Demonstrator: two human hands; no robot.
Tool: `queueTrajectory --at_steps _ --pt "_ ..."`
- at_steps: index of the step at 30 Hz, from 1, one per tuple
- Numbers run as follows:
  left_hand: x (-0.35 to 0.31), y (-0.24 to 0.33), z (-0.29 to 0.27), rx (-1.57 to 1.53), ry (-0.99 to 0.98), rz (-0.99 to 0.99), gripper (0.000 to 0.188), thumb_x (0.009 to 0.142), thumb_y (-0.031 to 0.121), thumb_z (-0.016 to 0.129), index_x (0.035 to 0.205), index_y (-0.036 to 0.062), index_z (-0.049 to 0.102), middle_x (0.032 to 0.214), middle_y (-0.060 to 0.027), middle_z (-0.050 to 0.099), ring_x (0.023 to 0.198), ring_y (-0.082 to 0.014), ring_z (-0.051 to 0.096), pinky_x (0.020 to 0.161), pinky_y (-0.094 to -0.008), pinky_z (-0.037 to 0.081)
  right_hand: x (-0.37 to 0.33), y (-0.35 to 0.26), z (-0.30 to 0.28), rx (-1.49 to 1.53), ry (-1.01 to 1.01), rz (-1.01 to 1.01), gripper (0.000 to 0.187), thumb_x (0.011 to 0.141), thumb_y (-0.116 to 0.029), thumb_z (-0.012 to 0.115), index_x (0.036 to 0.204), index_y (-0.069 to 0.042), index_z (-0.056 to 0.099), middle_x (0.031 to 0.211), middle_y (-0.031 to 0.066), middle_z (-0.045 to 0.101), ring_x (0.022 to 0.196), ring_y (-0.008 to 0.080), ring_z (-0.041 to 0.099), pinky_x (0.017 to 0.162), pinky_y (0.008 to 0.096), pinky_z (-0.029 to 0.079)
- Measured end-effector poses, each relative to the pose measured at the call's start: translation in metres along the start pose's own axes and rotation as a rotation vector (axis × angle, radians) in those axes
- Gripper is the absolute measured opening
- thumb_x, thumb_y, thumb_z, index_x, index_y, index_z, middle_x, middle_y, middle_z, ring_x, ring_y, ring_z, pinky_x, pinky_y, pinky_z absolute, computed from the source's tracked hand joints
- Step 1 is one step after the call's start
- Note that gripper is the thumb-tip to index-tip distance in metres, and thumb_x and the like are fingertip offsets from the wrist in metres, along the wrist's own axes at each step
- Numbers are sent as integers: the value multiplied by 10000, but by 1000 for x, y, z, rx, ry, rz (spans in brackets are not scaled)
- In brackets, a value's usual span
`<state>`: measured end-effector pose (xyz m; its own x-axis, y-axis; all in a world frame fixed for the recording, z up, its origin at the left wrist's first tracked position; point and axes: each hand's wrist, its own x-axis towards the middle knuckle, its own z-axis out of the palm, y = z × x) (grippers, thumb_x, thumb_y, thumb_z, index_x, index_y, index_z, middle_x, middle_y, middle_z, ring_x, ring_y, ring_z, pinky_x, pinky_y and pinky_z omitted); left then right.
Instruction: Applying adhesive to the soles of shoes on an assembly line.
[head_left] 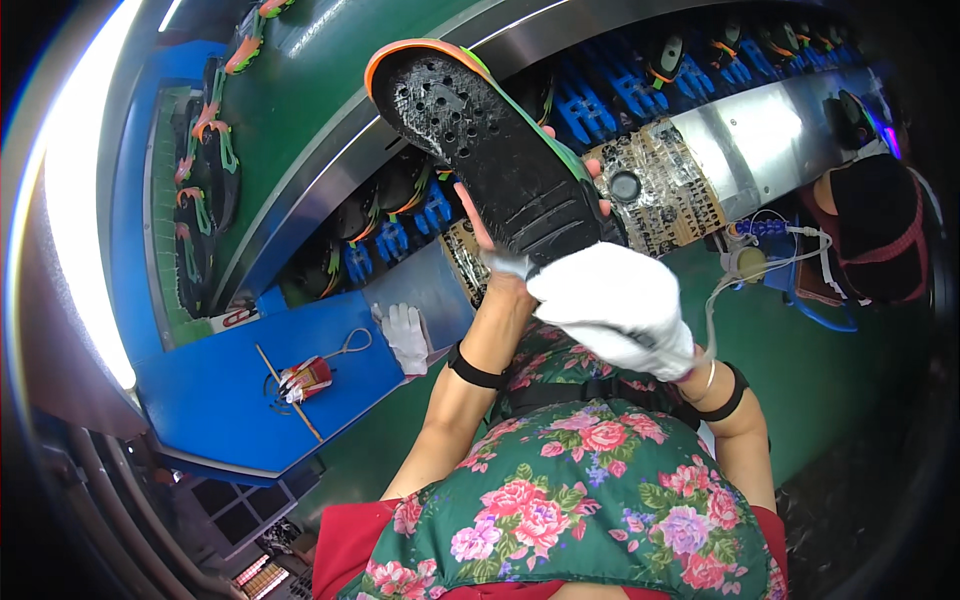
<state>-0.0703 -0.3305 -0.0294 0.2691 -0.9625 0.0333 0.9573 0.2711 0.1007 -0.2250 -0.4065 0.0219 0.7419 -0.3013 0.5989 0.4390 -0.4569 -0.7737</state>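
Observation:
My left hand (474, 218) is bare and wrapped round a black shoe sole (505, 165), its thumb on one edge and fingertips showing past the other. The sole has round holes toward its wide far end, ridges near the heel and an orange and green rim. Tilted upward, it is held in front of the metal-edged conveyor. My right hand (615, 305) wears a white glove and sits at the heel end, overlapping or touching it. Its gloved fingers are curled together; anything within them is hidden.
Blue racks (640, 90) with dark shoe parts line a shelf beneath the green conveyor (330, 65). At left, a blue table (210, 400) carries a white glove (405, 335), a red container (306, 380) and a thin stick. A taped cardboard piece (655, 185) lies ahead. Another person (870, 230) is at right.

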Motion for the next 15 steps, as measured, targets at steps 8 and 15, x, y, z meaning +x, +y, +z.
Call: queueTrajectory --at_steps 8,15 --pt "2 4 1 5 -24 71 1049 860 853 485 1600 141 272 1424 -349 501 1154 -518 617 954 -656 530 -11 2 7 -91 -15 -83 233 776 -4 805 990 -95 789 1056 113 776 953 256 750 805 358 593" --pt "4 9 10 8 -43 111 1114 823 890 498 1577 92 309 1415 -256 545 1296 -425 534 974 -626 530 -11 11 -5 -76 1 40 220 775 -17 797 984 -83 782 1029 106 775 927 288 747 795 380 589"
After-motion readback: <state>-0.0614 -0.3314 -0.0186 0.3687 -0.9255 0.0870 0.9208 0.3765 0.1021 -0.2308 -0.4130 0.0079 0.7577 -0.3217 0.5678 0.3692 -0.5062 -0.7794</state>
